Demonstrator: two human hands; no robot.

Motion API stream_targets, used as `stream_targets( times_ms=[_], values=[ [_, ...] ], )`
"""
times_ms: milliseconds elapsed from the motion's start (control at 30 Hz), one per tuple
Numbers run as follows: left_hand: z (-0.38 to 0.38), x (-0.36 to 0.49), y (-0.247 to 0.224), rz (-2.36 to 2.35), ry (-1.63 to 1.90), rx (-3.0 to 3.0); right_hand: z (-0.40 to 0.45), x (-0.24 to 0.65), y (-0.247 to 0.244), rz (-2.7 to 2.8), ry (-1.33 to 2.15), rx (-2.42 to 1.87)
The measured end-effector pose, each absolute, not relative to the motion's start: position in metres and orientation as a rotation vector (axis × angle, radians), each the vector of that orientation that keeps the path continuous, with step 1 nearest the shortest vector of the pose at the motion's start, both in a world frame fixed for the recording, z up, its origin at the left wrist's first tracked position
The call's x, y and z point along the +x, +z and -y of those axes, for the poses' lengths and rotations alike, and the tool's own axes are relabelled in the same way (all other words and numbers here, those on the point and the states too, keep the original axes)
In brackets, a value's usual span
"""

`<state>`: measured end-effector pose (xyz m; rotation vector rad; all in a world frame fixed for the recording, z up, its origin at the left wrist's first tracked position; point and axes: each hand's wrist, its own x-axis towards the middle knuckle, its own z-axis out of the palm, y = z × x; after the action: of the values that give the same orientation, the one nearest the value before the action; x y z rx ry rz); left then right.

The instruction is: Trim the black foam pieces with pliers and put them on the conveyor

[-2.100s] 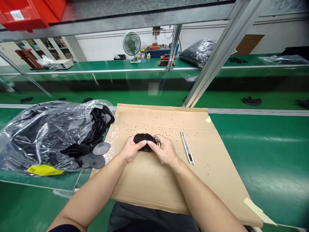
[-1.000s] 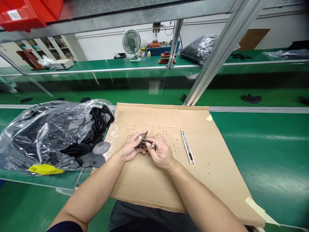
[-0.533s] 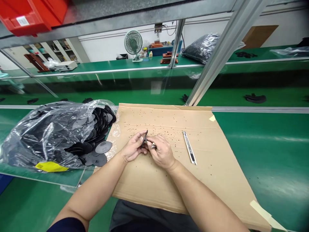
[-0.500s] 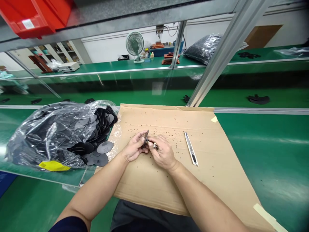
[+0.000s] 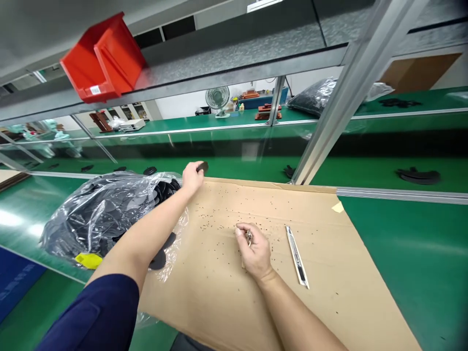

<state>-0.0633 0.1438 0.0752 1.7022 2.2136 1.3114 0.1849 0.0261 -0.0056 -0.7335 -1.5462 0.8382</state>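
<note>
1. The left hand (image 5: 192,178) is stretched forward to the far left corner of the cardboard sheet (image 5: 219,312), its fingers closed on 1 flat black piece (image 5: 203,168).
2. That piece is tilted, near the cardboard's far edge; whether it touches the green surface (image 5: 234,168) behind, I cannot tell.
3. The right hand (image 5: 256,251) is curled around a small metal tool (image 5: 249,237) above the middle of the cardboard; the fingers hide most of the tool.
4. A utility knife (image 5: 297,256) lies on the cardboard, to the right of the right hand and apart from it.
5. Many tiny dark bits (image 5: 208,225) are scattered over the cardboard.
6. On the left, a clear plastic bag (image 5: 106,214) holds a heap of black oval pieces (image 5: 166,187), with a yellow label (image 5: 88,260) at its near side.
7. A red bin (image 5: 109,63) sits on the shelf above.
</note>
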Motion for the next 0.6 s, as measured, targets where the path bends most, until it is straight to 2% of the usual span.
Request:
stream_targets(
  times_ms=[100, 267, 433, 600],
  values=[
    [-0.179, -0.063, 0.088, -2.42, 1.001, 1.92, -0.026, 0.186, -0.005, 1.535, 0.841, -0.715],
    [-0.222, 0.011, 0.067, -2.198, 0.747, 1.903, -0.026, 0.186, -0.004, 1.476, 0.826, -0.752],
    [-0.275, 0.108, 0.038, -1.96, 0.686, 1.913, -0.026, 0.183, -0.004, 1.313, 0.789, -0.82],
    [-0.324, 0.181, 0.022, -1.955, 0.653, 1.771, -0.03, 0.184, -0.007, 1.215, 0.787, -0.889]
  ],
)
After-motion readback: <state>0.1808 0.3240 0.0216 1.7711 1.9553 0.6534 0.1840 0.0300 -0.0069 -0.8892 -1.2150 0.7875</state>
